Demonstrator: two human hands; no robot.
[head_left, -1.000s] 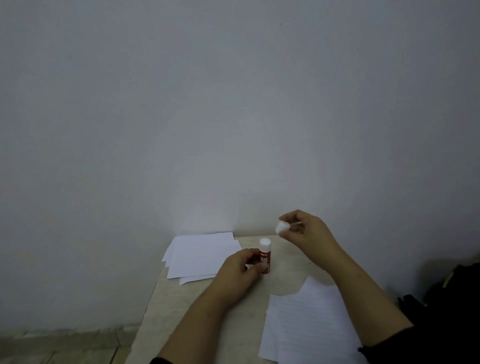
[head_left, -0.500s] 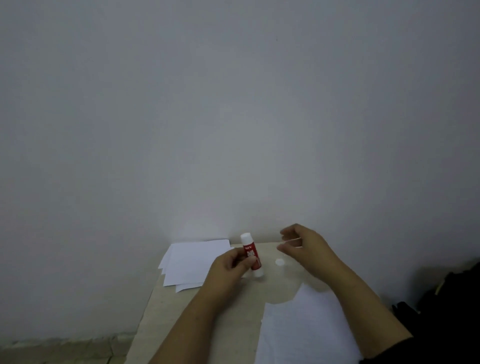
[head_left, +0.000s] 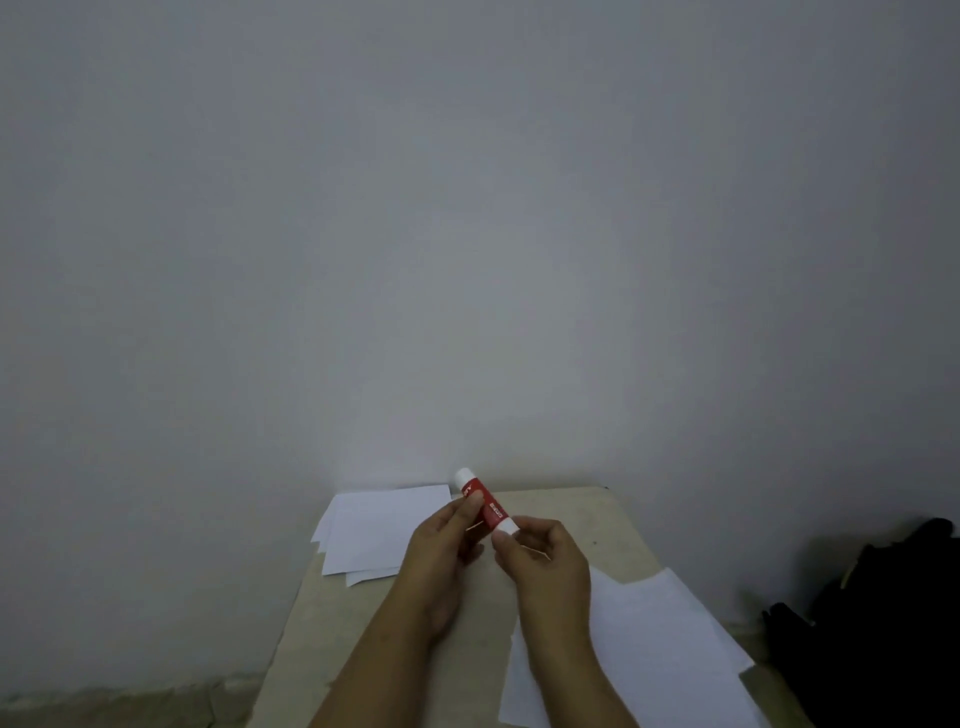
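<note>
A red glue stick (head_left: 488, 503) with white ends is held tilted above the small beige table (head_left: 613, 519), its far end pointing up and left. My left hand (head_left: 447, 545) grips its red barrel with thumb and fingers. My right hand (head_left: 540, 561) pinches the white near end of the stick between thumb and forefinger. The white cap is not visible on the table; my hands may hide it.
A stack of white sheets (head_left: 379, 530) lies at the table's far left corner. More white paper (head_left: 649, 654) lies at the near right, under my right forearm. A dark bag (head_left: 883, 613) sits to the right of the table. A grey wall rises right behind.
My right hand put the white cap down on the table, then came to the stick's lower end. My left hand lifted and tilted the stick.
</note>
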